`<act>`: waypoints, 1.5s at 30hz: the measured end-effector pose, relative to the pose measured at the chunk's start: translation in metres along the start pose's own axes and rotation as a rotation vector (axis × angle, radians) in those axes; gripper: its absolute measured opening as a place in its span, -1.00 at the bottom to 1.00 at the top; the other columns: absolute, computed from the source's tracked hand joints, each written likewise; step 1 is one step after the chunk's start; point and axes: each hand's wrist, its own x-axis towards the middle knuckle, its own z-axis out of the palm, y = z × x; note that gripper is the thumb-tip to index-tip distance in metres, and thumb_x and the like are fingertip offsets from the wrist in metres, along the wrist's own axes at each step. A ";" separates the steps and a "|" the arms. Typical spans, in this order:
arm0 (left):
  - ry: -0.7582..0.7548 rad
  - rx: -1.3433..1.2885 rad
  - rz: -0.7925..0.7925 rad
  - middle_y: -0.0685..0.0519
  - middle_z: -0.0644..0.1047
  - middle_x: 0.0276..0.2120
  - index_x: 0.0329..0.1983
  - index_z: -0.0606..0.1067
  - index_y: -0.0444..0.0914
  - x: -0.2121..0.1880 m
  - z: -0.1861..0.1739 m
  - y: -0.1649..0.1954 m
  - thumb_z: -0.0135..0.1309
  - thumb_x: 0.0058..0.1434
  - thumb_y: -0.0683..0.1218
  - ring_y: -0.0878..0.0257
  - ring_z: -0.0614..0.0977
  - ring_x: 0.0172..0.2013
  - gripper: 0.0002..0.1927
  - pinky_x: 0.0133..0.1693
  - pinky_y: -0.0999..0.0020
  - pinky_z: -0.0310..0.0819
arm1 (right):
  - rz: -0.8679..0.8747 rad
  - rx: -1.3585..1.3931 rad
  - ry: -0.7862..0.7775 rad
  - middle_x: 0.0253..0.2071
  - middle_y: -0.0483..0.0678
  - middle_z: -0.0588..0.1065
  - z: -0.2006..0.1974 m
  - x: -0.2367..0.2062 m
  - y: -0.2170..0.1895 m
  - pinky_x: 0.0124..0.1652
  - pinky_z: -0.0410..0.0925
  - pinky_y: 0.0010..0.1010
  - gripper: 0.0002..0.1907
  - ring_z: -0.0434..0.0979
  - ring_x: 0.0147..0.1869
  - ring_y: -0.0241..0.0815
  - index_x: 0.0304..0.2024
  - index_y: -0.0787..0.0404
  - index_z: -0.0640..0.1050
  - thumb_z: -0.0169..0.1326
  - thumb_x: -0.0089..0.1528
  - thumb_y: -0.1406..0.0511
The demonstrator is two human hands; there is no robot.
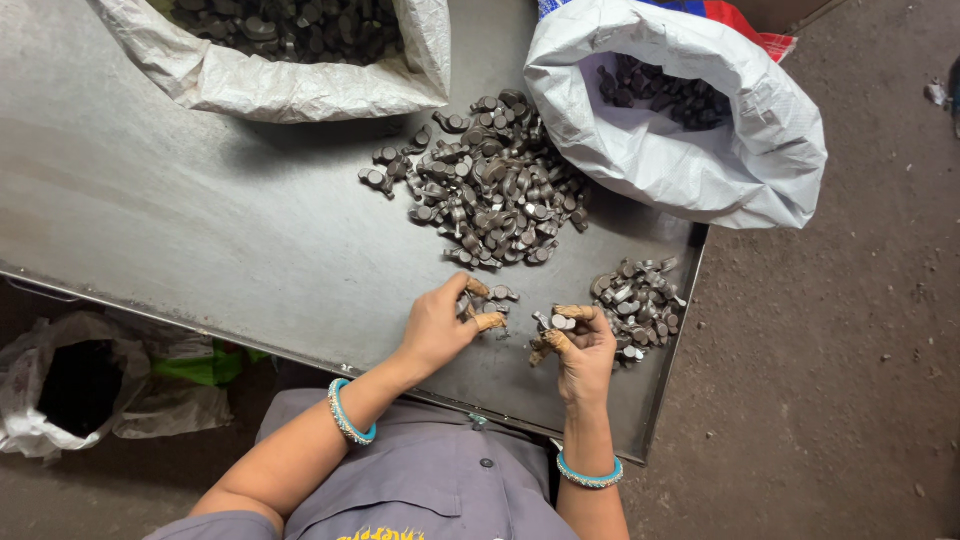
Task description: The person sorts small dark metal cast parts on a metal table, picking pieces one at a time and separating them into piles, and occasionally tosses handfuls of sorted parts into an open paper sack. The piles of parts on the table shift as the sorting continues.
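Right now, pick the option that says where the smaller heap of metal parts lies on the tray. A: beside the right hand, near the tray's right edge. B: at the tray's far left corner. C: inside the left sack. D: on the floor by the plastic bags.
A: the smaller heap sits on the tray just beyond the right hand, close to the tray's right edge, apart from the bigger heap.
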 end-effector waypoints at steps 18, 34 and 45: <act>-0.293 -1.126 -0.672 0.03 0.64 -0.37 -0.16 0.60 -0.34 -0.014 -0.011 -0.031 0.15 0.36 -0.02 0.36 0.63 -0.46 -0.74 -0.50 0.48 0.52 | -0.476 -1.407 -0.410 -0.07 -0.07 0.62 0.105 0.029 -0.029 0.04 0.36 -0.24 -0.62 0.50 0.02 0.04 -0.05 0.14 0.63 0.14 0.12 0.57; -0.201 -0.669 -0.182 0.18 0.58 -0.39 -0.20 0.55 -0.29 -0.002 0.000 0.010 0.42 0.07 -0.11 0.52 0.52 -0.44 -0.68 -0.47 0.59 0.42 | 0.087 0.002 -0.203 0.11 0.04 0.53 0.018 0.011 0.008 0.16 0.44 -0.33 -0.54 0.55 0.18 -0.14 0.11 0.39 0.48 0.19 0.16 0.62; -0.343 -0.903 -0.448 0.15 0.56 -0.46 -0.29 0.53 -0.25 0.002 -0.001 -0.006 0.21 0.31 -0.04 0.46 0.54 -0.52 -0.81 -0.59 0.55 0.36 | 0.109 -0.106 -0.176 -0.07 0.01 0.60 0.030 0.014 0.007 0.00 0.50 -0.39 -0.64 0.61 -0.02 -0.23 0.05 0.43 0.56 0.23 0.18 0.53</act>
